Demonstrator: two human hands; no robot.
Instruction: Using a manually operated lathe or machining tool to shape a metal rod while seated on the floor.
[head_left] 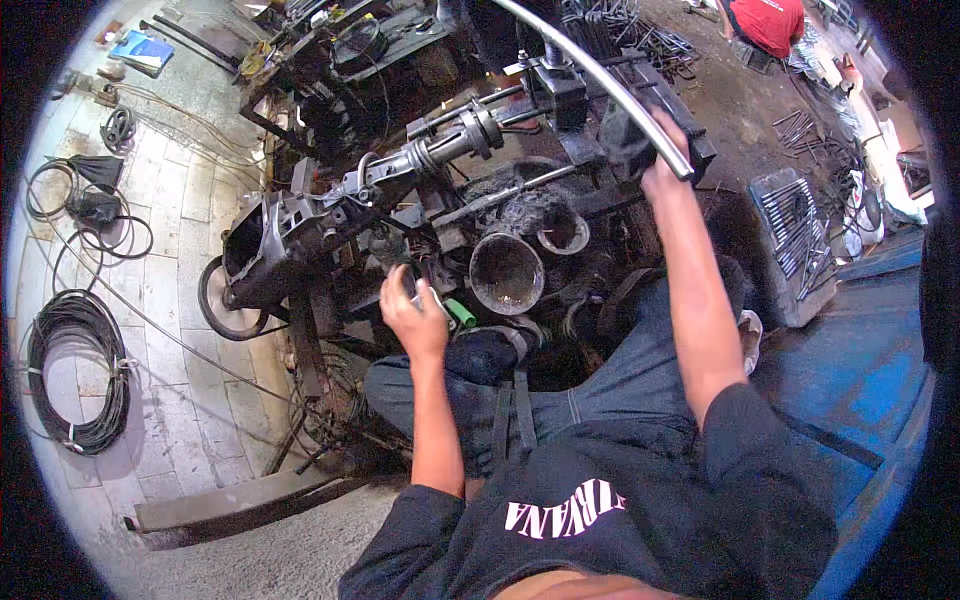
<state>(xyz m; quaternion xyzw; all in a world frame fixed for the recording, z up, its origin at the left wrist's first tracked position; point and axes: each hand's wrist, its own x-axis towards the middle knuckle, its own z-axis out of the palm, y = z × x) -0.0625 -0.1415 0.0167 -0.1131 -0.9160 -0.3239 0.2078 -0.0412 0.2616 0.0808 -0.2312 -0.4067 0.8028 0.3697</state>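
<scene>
My left hand [418,318] is in front of a dark metal machine [430,155], thumb and fingers apart with nothing visible between them. Right beside it is a green cylindrical handle [461,313]. At the machine's right side my right hand [662,170] reaches forward. A long curved silvery tube [620,95] crosses over this hand and hides part of it. Its fingers blur into dark parts, so I cannot make out a grip. Between my hands are a round metal bowl [507,273] and a smaller cup [564,232].
A tray of metal rods [796,235] lies at the right, near a blue surface [860,370]. A coiled black cable [78,370] rests on the tiled floor at left, below a handwheel [215,300]. Another person in red [768,25] is at the far right.
</scene>
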